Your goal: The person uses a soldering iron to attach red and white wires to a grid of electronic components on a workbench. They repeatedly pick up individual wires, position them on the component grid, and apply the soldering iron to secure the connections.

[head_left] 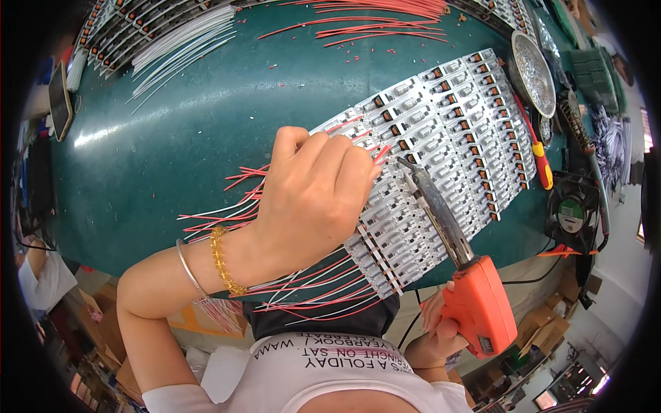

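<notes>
My left hand (310,186) is closed in a pinch on a thin red wire (383,153), whose end sticks out at the fingertips over a panel of small circuit boards (441,124). The panel lies slanted on the green table, with rows of metal parts and orange-and-black pieces. Red and white wires (323,289) trail from its near left side, partly under my left forearm. My right hand (441,323) grips an orange-red soldering gun (482,303) by its handle. The gun's dark tip points up and left, close to the red wire. Whether they touch I cannot tell.
White wires (186,41) and red wires (385,20) lie at the far side. A metal bowl (533,72), a screwdriver (544,165) and a small fan (573,213) are on the right. A phone-like device (60,102) stands far left; another person's arm (38,261) shows below.
</notes>
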The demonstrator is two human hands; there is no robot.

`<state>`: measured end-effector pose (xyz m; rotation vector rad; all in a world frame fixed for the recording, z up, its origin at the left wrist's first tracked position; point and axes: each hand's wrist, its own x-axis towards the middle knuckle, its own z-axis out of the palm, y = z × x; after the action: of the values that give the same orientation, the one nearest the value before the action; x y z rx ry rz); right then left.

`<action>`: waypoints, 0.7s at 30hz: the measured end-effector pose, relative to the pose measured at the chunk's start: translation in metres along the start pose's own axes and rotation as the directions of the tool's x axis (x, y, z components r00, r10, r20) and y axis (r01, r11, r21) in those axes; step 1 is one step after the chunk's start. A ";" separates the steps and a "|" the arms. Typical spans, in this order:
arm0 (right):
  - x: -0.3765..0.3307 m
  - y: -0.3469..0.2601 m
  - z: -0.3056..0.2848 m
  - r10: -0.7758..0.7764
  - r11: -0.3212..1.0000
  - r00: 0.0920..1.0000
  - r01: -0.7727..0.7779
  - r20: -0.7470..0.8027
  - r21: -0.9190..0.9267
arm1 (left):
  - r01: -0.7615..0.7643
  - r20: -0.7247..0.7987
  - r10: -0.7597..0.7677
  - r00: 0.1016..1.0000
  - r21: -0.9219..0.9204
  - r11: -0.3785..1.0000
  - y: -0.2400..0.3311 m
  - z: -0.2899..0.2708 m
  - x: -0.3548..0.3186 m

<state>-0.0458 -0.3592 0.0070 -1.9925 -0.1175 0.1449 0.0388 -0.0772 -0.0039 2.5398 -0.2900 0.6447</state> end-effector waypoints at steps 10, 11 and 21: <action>0.006 0.013 0.007 -0.160 0.984 0.986 0.163 -0.050 0.071 | -0.020 -0.004 0.020 1.000 0.005 1.000 0.000 -0.001 0.000; 0.006 0.012 0.008 -0.140 0.985 0.988 0.146 -0.069 0.092 | -0.027 -0.005 0.027 1.000 0.007 1.000 0.000 0.000 0.000; -0.006 0.039 0.005 0.100 0.939 0.980 -0.036 -0.172 0.341 | -0.042 -0.020 0.043 0.999 0.041 0.998 0.000 0.000 -0.001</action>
<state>-0.0519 -0.3719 -0.0302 -1.6578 0.0941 0.0183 0.0380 -0.0771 -0.0045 2.5704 -0.3271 0.6998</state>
